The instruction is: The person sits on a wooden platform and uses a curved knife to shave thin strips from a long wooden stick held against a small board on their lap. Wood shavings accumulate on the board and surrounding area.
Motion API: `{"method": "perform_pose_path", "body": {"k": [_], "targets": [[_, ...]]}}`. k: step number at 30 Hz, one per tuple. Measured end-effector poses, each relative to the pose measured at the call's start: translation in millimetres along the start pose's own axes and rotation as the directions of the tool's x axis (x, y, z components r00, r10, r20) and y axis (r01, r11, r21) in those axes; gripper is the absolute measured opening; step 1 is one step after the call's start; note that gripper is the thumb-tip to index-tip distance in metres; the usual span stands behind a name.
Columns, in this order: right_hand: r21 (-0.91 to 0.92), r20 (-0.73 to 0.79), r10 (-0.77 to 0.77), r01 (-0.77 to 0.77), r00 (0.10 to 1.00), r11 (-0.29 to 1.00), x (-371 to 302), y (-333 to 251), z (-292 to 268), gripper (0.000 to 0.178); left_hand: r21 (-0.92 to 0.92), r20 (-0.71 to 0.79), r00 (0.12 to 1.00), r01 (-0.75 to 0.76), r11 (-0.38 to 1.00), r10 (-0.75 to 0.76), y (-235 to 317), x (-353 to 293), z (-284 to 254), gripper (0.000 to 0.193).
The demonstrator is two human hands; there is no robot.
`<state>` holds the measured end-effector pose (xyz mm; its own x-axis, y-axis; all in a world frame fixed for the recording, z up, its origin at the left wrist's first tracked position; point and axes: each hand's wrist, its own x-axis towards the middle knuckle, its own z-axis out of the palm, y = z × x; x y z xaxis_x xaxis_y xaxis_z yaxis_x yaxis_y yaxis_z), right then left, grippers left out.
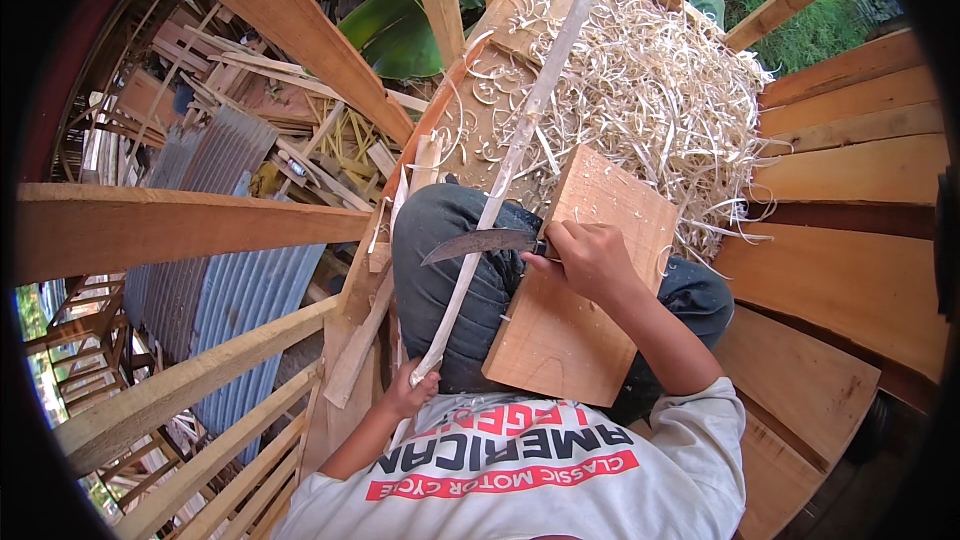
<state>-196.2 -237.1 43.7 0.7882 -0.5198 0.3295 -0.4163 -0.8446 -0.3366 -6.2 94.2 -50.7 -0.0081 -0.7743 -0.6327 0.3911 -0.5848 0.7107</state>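
Note:
My left hand (408, 390) is closed round the lower end of a long, pale peeled stick (518, 140), which slants up and away past my left knee. In my right hand (588, 258) is the dark handle of a knife with a curved blade (480, 244). The blade points left and crosses the stick; whether it touches the wood I cannot tell. A thick wooden board (570, 335) lies tilted across my lap, under my right hand and forearm.
Curly wood shavings (660, 110) heap on the wooden floor (480, 105) ahead. Slatted railing posts (190, 225) stand at my left, with corrugated metal sheets (240, 310) and scrap wood (270, 80) below. Plank walling (840, 280) closes the right side.

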Motion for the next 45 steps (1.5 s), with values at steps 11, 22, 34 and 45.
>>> {"method": "perform_pose_path", "body": {"k": [11, 22, 34, 45], "targets": [[-0.02, -0.175, 0.282, -0.29, 0.943, 0.957, 22.6, 29.7, -2.3, 0.044, 0.085, -0.067, 0.998, -0.003, 0.996, 0.009, 2.0, -5.8, 3.2, 0.03], [0.063, -0.095, 0.16, -0.155, 0.982, 0.986, 10.4, 21.0, 16.3, 0.04, 0.1, -0.056, 0.997, 0.055, 0.993, -0.05, 2.6, 1.6, -0.6, 0.037], [-0.09, -0.205, 0.204, -0.226, 0.957, 0.97, 34.9, 51.6, -8.0, 0.04, 0.138, -0.05, 0.995, 0.093, 0.986, -0.087, 15.9, 1.7, 2.3, 0.043], [0.445, 0.075, 0.381, -0.373, 0.922, 0.814, 20.8, 14.5, -8.6, 0.028, 0.119, -0.002, 0.992, 0.126, 0.985, -0.126, 33.3, 5.8, -2.4, 0.049]]}}
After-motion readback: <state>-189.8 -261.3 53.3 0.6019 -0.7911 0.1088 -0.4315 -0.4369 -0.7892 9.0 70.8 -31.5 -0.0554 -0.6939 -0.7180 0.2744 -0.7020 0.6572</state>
